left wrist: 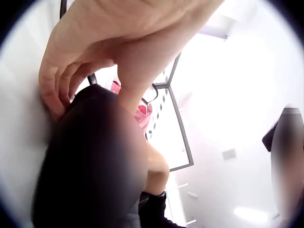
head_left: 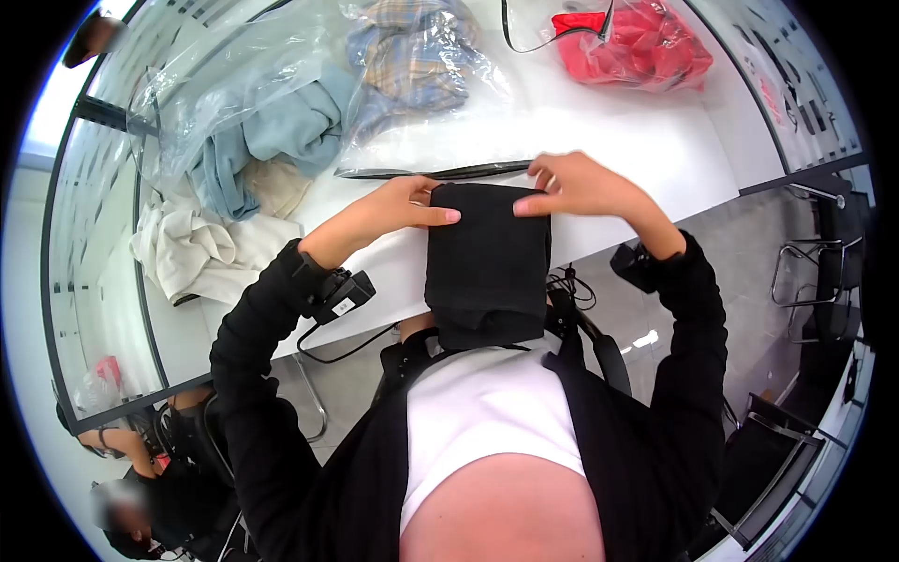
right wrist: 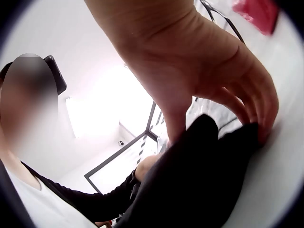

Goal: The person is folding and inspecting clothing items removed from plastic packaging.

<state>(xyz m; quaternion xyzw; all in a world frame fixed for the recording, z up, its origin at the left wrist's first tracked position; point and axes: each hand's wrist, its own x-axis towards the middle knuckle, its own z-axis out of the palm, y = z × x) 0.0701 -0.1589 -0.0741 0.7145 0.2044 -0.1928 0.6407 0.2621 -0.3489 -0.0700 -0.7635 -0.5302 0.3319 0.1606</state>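
Note:
A folded black garment (head_left: 489, 245) lies at the table's near edge, its lower part hanging over toward the lap. My left hand (head_left: 405, 207) grips its far left corner, thumb on top and fingers bent round the edge. At the far right corner, my right hand (head_left: 585, 193) pinches it, the thumb lying on the cloth. The left wrist view shows the fingers of the left hand (left wrist: 109, 52) curled over the black cloth (left wrist: 90, 156). In the right wrist view, the fingertips of the right hand (right wrist: 213, 66) meet the side of the folded layers (right wrist: 199, 166).
Behind the garment lies a clear plastic bag (head_left: 421, 140) with a black edge strip and a plaid shirt (head_left: 412, 56). Light blue clothing (head_left: 300, 122) and white clothing (head_left: 201, 248) are heaped at left. A bagged red garment (head_left: 637, 51) lies at back right. Another person (head_left: 178, 487) sits at lower left.

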